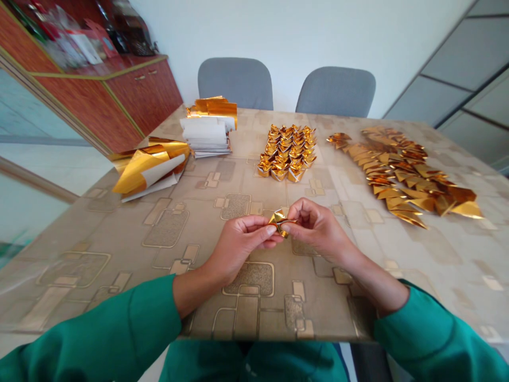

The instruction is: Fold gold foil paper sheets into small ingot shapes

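Green sleeves (119,329), creased gold foil piece (279,222) between fingers (267,232)

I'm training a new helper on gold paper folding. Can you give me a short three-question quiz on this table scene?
1. True or false: both hands pinch one small gold piece between them.
2. Which lies farthest to the person's right? A) the stack of sheets B) the block of finished folds C) the row of flat folded pieces
3. How many chairs stand behind the table?

Key: 1 true, left hand and right hand both grip it; 2 C; 3 two, one and another.
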`<state>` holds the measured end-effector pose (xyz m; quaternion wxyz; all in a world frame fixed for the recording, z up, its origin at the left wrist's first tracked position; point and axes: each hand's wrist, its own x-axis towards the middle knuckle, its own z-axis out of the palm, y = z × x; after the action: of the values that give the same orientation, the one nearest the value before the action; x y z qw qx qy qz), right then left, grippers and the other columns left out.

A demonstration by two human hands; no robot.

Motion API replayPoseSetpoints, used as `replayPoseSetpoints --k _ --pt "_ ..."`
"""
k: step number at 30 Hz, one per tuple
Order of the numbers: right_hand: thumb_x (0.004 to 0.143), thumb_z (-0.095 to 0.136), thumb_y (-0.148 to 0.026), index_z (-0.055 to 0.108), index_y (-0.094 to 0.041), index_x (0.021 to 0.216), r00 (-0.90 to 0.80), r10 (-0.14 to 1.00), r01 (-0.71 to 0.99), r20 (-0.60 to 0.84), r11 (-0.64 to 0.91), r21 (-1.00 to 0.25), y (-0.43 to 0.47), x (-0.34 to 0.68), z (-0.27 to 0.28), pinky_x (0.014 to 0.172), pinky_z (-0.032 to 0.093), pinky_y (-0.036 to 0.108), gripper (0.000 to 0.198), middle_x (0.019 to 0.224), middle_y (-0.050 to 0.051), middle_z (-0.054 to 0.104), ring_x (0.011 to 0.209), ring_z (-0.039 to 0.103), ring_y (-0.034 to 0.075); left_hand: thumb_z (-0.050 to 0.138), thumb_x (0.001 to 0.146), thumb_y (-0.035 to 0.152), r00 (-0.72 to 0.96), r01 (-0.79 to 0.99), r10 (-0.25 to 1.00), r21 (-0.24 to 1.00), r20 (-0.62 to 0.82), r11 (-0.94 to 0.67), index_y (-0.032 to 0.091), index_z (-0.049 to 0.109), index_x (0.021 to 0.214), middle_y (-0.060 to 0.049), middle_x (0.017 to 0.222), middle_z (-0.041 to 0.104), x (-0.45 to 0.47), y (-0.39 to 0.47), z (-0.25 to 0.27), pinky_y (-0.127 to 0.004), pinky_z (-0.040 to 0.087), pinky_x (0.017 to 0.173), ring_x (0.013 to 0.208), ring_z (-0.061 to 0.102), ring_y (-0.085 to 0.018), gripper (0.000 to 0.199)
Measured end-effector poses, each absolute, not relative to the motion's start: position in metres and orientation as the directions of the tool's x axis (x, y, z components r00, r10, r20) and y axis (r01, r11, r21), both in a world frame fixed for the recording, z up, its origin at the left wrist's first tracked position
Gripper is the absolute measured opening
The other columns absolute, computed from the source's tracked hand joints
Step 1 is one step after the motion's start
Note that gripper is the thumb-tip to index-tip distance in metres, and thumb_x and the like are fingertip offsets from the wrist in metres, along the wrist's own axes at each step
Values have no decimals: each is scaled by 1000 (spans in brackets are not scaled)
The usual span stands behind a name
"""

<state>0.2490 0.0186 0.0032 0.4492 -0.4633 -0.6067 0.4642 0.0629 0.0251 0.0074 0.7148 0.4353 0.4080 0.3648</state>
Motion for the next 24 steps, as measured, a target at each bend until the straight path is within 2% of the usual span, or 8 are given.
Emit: replayPoseSetpoints --k 8,13,18,21,24 --pt "81 68 -33 50 -21 81 -168 972 214 165 200 -956 16 242 1 54 38 24 22 69 -4 54 61 48 10 76 77 26 425 -160 866 920 -262 357 16 76 97 -7 88 77 64 23 7 -22 56 69 75 71 -14 23" --pt "78 71 -32 46 -21 79 -162 975 207 153 185 -961 18 239 -4 51 35 22 27 69 -5 54 58 47 9 77 76 26 445 -139 865 936 -233 323 16 78 93 -7 87 77 64 23 3 -23 56 71 73 70 -14 19" --pt "74 76 -39 46 -21 78 -204 977 63 63 78 -995 21 240 1 54 40 21 35 70 -5 55 60 51 9 79 74 29 445 -183 848 898 -287 400 14 77 91 -9 88 76 64 23 5 -23 55 71 75 70 -14 23" --pt "74 78 -43 54 -21 87 -279 959 -40 -40 -53 -998 21 246 8 62 48 24 35 80 -2 62 69 58 11 81 72 29 396 -247 869 877 -297 412 14 76 87 -7 86 76 63 26 7 -22 56 70 73 70 -13 22" --pt "74 79 -42 60 -19 92 -305 946 -60 -110 -134 -989 21 252 13 65 50 25 35 86 1 65 74 61 12 82 71 28 337 -292 898 875 -285 387 15 75 84 -5 84 76 62 28 7 -23 56 72 72 71 -12 20"
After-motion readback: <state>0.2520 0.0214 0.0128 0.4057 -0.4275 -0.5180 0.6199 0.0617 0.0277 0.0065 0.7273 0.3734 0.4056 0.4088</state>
